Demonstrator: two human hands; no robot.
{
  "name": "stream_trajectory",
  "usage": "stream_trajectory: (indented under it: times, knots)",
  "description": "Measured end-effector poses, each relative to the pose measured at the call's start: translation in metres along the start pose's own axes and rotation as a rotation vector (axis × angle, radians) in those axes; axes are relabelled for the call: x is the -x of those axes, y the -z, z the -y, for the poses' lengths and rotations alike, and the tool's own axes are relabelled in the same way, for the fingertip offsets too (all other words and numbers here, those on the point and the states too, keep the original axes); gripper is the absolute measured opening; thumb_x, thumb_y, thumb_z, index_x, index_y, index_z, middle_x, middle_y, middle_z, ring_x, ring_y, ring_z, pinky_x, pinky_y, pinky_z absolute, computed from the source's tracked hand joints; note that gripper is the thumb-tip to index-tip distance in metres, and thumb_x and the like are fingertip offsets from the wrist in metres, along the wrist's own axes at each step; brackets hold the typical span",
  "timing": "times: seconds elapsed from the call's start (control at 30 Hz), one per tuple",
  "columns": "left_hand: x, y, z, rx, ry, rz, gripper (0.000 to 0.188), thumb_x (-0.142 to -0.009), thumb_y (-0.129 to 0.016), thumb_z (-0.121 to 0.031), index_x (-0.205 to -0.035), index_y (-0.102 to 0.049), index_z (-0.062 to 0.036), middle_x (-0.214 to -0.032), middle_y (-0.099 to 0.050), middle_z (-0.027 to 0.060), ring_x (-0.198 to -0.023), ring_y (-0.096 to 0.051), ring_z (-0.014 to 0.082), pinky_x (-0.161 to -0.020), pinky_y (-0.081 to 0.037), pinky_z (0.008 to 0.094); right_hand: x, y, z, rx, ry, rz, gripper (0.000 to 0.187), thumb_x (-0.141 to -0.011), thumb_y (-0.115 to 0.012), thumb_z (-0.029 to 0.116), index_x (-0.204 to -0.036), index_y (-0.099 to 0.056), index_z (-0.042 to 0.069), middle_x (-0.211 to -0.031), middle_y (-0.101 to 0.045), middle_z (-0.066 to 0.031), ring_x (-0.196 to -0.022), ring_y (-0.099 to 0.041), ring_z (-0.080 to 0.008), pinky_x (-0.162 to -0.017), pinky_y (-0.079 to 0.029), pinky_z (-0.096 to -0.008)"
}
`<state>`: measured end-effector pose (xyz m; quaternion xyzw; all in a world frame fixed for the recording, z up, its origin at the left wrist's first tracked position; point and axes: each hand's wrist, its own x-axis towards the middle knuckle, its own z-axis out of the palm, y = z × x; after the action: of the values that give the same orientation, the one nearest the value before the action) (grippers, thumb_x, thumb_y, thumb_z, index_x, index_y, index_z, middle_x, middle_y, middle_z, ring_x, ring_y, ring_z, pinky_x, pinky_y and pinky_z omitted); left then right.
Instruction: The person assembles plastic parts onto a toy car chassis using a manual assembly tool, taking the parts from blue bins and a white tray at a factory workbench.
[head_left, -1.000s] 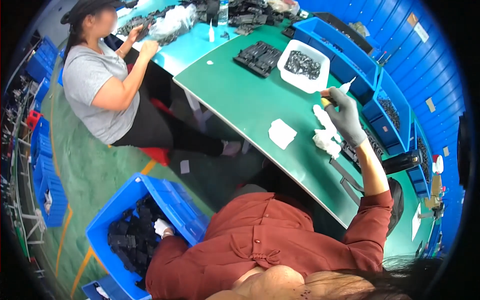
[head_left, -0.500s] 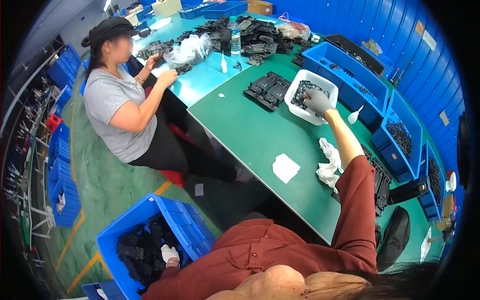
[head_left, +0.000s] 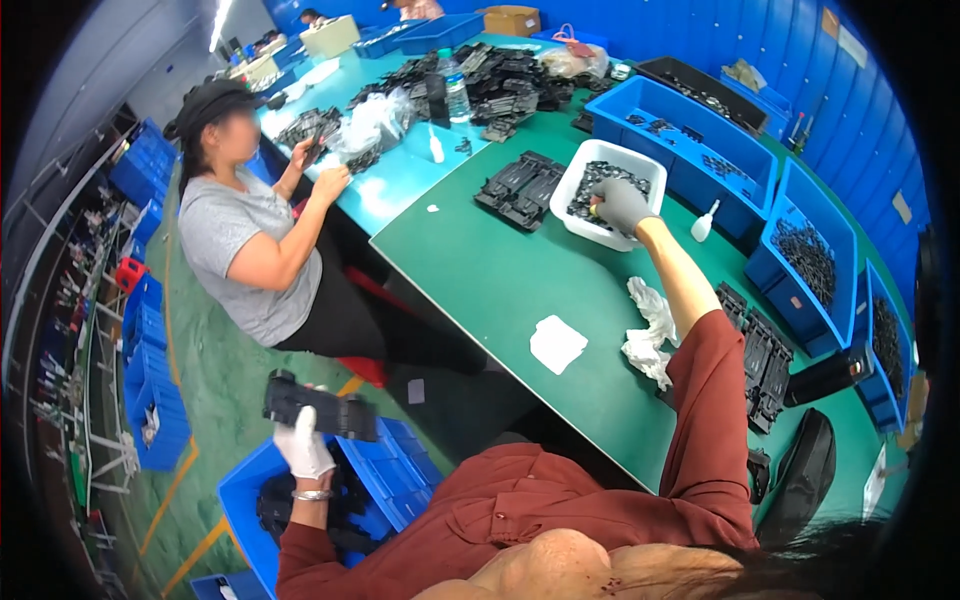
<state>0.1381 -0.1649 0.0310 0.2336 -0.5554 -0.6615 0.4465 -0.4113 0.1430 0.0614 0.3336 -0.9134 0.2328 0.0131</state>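
Note:
My left hand, in a white glove, holds a long black plastic part lifted above a blue crate of similar black parts on the floor to my left. My right hand, in a grey glove, reaches far across the green table into a white tray filled with small black pieces. Its fingers curl down among the pieces; whether they grip one is hidden.
A seated person in a grey shirt handles parts at the light blue table. Blue bins line the table's far side. Black parts lie beside the tray. White cloths and a white pad lie nearer me.
My right hand moved from the white cloths to the white tray. My left hand rose out of the blue crate holding a black part.

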Motion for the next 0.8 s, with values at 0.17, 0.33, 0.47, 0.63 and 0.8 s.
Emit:
stream_trajectory:
  times: [0.17, 0.33, 0.47, 0.63, 0.8]
  knots:
    - [0.009, -0.114, -0.012, 0.393, 0.25, 0.308, 0.053, -0.091, -0.069, -0.014, -0.136, -0.048, 0.0037, -0.128, -0.061, 0.0197, -0.118, -0.063, 0.0374, -0.102, -0.052, 0.0563, 0.01, 0.002, 0.001, 0.145, -0.007, -0.077, 0.015, -0.08, -0.061, 0.014, -0.084, -0.071, 0.004, -0.088, -0.07, -0.0242, -0.088, -0.068, -0.0418, -0.081, -0.052, -0.0508]
    - [-0.056, -0.152, 0.005, 0.462, 0.228, 0.479, 0.041, -0.1, -0.057, -0.016, -0.136, -0.052, 0.004, -0.127, -0.064, 0.0204, -0.117, -0.065, 0.038, -0.1, -0.056, 0.0517, 0.018, 0.013, 0.011, 0.106, -0.044, -0.018, 0.012, -0.077, -0.062, 0.014, -0.078, -0.067, 0.004, -0.087, -0.07, -0.023, -0.086, -0.068, -0.0406, -0.079, -0.053, -0.0488]
    - [-0.104, -0.191, 0.017, 0.824, 0.578, 0.565, 0.036, -0.099, -0.057, -0.024, -0.124, -0.06, 0.0015, -0.11, -0.068, 0.0165, -0.11, -0.066, 0.0387, -0.097, -0.056, 0.0505, 0.017, 0.012, 0.004, 0.029, -0.04, -0.078, 0.012, -0.076, -0.064, 0.015, -0.076, -0.066, 0.003, -0.086, -0.07, -0.0226, -0.083, -0.068, -0.0389, -0.077, -0.052, -0.0472]
    - [-0.111, -0.227, 0.046, 0.992, 0.657, 0.523, 0.029, -0.097, -0.056, -0.02, -0.116, -0.062, 0.0022, -0.103, -0.068, 0.0138, -0.102, -0.066, 0.0266, -0.106, -0.05, 0.0497, 0.02, 0.015, 0.002, -0.191, 0.004, -0.2, 0.021, -0.076, -0.068, 0.022, -0.079, -0.068, 0.001, -0.074, -0.068, -0.0189, -0.07, -0.067, -0.0303, -0.071, -0.053, -0.0424]
    - [-0.041, -0.222, 0.034, 0.784, 0.767, 0.594, 0.038, -0.099, -0.053, -0.026, -0.121, -0.06, 0.005, -0.111, -0.068, 0.0191, -0.105, -0.067, 0.035, -0.099, -0.054, 0.0461, 0.053, 0.025, 0.01, -0.955, -0.095, -0.077, 0.01, -0.088, -0.063, 0.01, -0.09, -0.068, 0.001, -0.078, -0.065, -0.0019, -0.069, -0.06, -0.0087, -0.063, -0.048, -0.0245]
